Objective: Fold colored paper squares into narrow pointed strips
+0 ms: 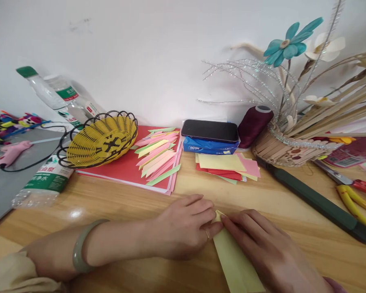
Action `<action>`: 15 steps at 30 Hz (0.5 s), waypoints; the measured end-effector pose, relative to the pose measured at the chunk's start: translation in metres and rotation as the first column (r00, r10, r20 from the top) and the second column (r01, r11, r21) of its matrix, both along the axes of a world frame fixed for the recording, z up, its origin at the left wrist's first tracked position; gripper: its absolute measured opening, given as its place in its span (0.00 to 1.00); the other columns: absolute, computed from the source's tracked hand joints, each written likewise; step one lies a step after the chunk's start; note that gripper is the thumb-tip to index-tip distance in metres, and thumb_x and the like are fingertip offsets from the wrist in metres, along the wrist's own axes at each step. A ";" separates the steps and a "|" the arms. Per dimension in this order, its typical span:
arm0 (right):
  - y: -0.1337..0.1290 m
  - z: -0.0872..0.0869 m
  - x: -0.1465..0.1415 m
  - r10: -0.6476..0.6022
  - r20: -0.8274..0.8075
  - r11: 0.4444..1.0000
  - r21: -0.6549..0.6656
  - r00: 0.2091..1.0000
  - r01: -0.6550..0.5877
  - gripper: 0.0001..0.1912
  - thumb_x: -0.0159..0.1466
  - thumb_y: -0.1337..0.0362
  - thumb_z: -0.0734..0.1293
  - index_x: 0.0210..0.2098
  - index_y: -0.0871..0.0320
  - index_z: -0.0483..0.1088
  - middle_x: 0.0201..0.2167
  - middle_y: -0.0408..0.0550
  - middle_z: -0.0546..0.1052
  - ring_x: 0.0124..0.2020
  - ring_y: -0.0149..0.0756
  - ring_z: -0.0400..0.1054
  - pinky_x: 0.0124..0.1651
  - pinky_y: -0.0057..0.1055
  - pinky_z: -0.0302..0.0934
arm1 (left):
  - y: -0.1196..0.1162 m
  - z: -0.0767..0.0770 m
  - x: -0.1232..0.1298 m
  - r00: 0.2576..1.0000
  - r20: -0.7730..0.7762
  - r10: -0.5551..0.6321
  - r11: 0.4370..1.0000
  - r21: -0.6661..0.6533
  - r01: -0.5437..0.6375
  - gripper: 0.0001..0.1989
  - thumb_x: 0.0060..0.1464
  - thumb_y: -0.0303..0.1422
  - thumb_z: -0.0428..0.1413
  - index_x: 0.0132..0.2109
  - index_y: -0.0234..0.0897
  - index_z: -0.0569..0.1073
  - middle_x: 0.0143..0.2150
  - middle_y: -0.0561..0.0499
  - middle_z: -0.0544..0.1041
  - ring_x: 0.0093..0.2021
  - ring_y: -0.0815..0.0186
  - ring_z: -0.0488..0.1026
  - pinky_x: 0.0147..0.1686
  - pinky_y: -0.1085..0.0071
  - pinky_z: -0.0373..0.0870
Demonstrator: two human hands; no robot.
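Note:
A pale yellow paper strip (234, 260) lies at the table's front edge, folded at its far end. My left hand (186, 228) is closed on that far end from the left, its fingertips pressed to the paper. From the right, my right hand (262, 244) pinches the same end, fingers along the strip's edge. Beyond my hands sits a stack of coloured paper slips (222, 162), yellow on top with pink and red below. Several folded paper strips (158, 154) in pink, green and yellow lie in a row on red paper sheets (122, 175).
A yellow woven basket (103, 140) leans over plastic bottles (49, 179) at left, near a pink glue gun (14, 152). A phone (210, 130) rests on a blue tissue pack (210, 145). At right are a thread spool (254, 126), a flower basket (293, 148), a dark green bar (317, 199) and scissors (354, 195).

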State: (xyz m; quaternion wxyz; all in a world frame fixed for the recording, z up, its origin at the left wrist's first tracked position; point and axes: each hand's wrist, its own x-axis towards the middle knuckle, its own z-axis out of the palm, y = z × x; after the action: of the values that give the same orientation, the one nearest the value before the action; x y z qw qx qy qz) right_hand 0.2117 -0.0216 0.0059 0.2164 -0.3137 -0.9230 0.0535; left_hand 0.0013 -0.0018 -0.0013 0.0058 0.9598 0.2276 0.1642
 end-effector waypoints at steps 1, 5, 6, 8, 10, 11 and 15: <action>0.001 0.001 0.000 0.005 -0.008 1.000 -0.023 1.000 -0.006 0.20 0.68 0.68 0.48 0.40 0.63 0.70 0.32 0.53 0.72 0.34 0.36 0.66 0.36 0.32 0.66 | 0.000 -0.001 0.000 1.000 0.006 0.009 1.000 -0.014 -0.009 0.06 0.59 0.27 0.49 0.41 0.31 0.70 0.35 0.50 0.70 0.42 0.63 0.66 0.49 0.63 0.63; 0.004 0.002 0.000 -0.021 -0.053 0.990 -0.139 0.998 0.014 0.16 0.67 0.69 0.51 0.38 0.60 0.69 0.32 0.51 0.71 0.34 0.35 0.66 0.35 0.30 0.66 | 0.000 -0.003 0.003 0.996 0.051 0.066 0.996 -0.056 -0.064 0.05 0.59 0.28 0.50 0.38 0.33 0.70 0.34 0.51 0.69 0.40 0.65 0.65 0.48 0.63 0.63; 0.005 0.002 0.000 -0.033 -0.061 0.987 -0.161 0.998 0.023 0.14 0.66 0.69 0.53 0.38 0.59 0.69 0.33 0.50 0.71 0.34 0.34 0.66 0.34 0.30 0.65 | 0.000 -0.003 0.004 0.995 0.061 0.077 0.996 -0.055 -0.074 0.06 0.60 0.29 0.50 0.38 0.34 0.70 0.34 0.51 0.69 0.41 0.64 0.65 0.48 0.63 0.63; 0.006 0.002 0.000 -0.050 -0.066 0.982 -0.185 0.997 0.037 0.13 0.65 0.71 0.54 0.39 0.59 0.68 0.33 0.49 0.71 0.35 0.34 0.66 0.34 0.30 0.65 | 0.000 -0.001 0.005 0.993 0.082 0.090 0.996 -0.036 -0.087 0.07 0.61 0.30 0.49 0.37 0.34 0.70 0.35 0.50 0.69 0.43 0.63 0.65 0.47 0.64 0.64; 0.006 0.002 -0.002 -0.054 -0.049 0.979 -0.197 0.997 0.043 0.12 0.64 0.72 0.54 0.40 0.59 0.68 0.34 0.49 0.70 0.35 0.34 0.66 0.34 0.30 0.65 | 0.001 0.000 0.005 0.990 0.097 0.100 0.995 -0.007 -0.099 0.08 0.62 0.31 0.48 0.37 0.35 0.71 0.36 0.49 0.69 0.44 0.63 0.65 0.46 0.64 0.64; 0.006 0.002 -0.003 -0.052 -0.034 0.978 -0.206 0.998 0.044 0.12 0.64 0.72 0.54 0.40 0.59 0.67 0.33 0.49 0.70 0.35 0.35 0.66 0.34 0.31 0.65 | 0.001 0.000 0.005 0.990 0.099 0.101 0.995 0.007 -0.102 0.09 0.62 0.31 0.48 0.36 0.35 0.71 0.37 0.49 0.69 0.44 0.62 0.65 0.45 0.64 0.64; 0.008 0.000 -0.007 -0.064 0.045 0.969 -0.235 0.997 0.073 0.12 0.63 0.72 0.56 0.43 0.60 0.66 0.33 0.49 0.69 0.33 0.36 0.65 0.33 0.34 0.65 | 0.002 -0.004 0.003 0.994 0.064 0.090 0.996 0.013 -0.091 0.06 0.60 0.31 0.50 0.37 0.38 0.71 0.38 0.50 0.69 0.45 0.62 0.64 0.47 0.62 0.63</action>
State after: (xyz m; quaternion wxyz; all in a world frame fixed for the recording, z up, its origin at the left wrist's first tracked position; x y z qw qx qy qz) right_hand 0.2050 -0.0135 0.0061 0.1619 -0.3700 -0.9025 0.1496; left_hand 0.0048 0.0002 -0.0052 -0.0019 0.9429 0.2693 0.1961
